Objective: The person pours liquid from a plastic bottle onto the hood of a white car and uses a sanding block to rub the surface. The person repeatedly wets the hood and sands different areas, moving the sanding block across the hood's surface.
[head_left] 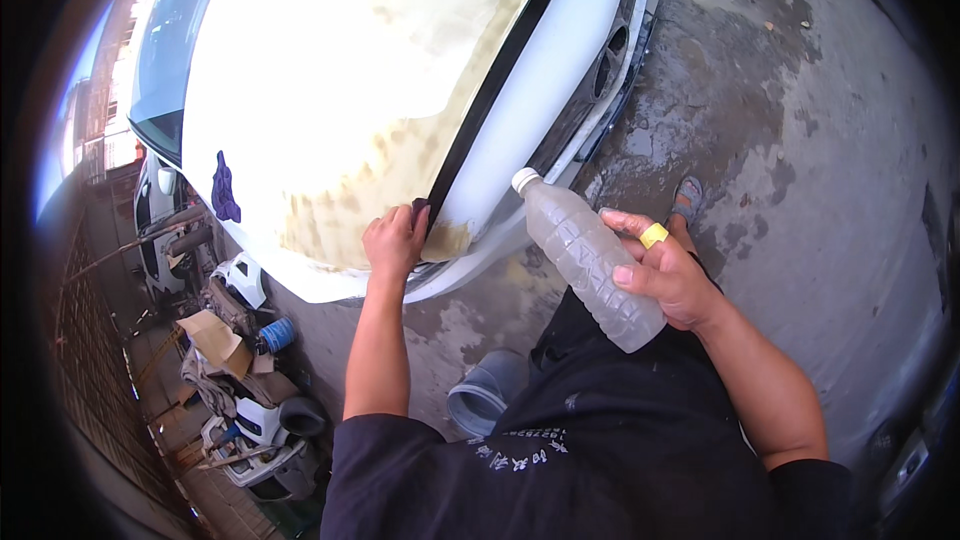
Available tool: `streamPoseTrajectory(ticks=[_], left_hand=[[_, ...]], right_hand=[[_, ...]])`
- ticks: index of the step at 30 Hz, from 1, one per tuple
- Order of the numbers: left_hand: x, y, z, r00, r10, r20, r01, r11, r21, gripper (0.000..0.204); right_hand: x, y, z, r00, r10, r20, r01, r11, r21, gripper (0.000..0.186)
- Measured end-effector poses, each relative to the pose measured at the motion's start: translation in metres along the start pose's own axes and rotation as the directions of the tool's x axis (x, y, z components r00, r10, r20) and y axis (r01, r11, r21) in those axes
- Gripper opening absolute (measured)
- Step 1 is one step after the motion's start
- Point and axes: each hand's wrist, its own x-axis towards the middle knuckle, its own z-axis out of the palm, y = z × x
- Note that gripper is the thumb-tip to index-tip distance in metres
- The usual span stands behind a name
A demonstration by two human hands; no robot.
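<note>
L hand (393, 245) is at the near corner of the white panel (330, 50) on the car, right by the black gap (512, 70) on the panel's R side. Its fingers are bent & pinched on a small dark pad (420, 208). Most of the pad is hid by the fingers, so can't tell if it sits flat on the panel.

R hand (665, 280) is off to the R of the panel, up in the air. Its fingers & thumb are wrapped on a clear plastic btl (590, 250). The btl tips w/ its white cap (523, 179) toward the panel. Can't tell if the cap has a hole, or how full the btl is.

Looks like wet rubbing, prob. on the tan marks (330, 205) near the panel's bottom edge. To do it well: keep the pad flat, push soft, go in small strokes along the panel's edge, not over it, b/c paint on an edge can rub off too fast. Drip a bit of water just above the pad, so it runs down & takes the dust w/ it. Don't let the btl bump the panel. Watch the gap too; grit could get stuck there. Purple rag (225, 188) at the panel's L side might be OK for a wipe, if clean.
</note>
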Motion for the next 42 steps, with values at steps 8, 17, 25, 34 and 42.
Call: streamPoseTrajectory(ticks=[8, 17, 25, 34, 42], left_hand=[[0.104, 0.05, -0.004, 0.996, 0.056, 0.075, -0.059, 0.997, 0.04, 0.032], [0.262, 0.121, 0.001, 0.981, -0.021, 0.193, 0.0, 0.994, 0.109, 0.037], [0.344, 0.161, -0.002, 0.942, -0.185, 0.281, 0.167, 0.982, 0.088, 0.043], [0.302, 0.146, -0.001, 0.928, -0.203, 0.314, 0.176, 0.978, 0.112, 0.042], [0.336, 0.167, 0.005, 0.902, -0.306, 0.304, 0.265, 0.949, 0.169, 0.044]], right_hand=[[-0.006, -0.033, -0.028, 0.997, -0.075, -0.034, 0.077, 0.996, 0.042, 0.076], [-0.008, -0.079, -0.051, 0.988, -0.142, -0.065, 0.131, 0.981, -0.142, 0.083], [0.006, -0.132, -0.041, 0.951, -0.306, 0.04, 0.308, 0.929, -0.204, 0.073], [0.017, -0.174, -0.051, 0.972, -0.201, 0.122, 0.234, 0.861, -0.452, 0.077], [0.017, -0.192, -0.049, 0.974, -0.206, 0.089, 0.225, 0.88, -0.418, 0.074]])
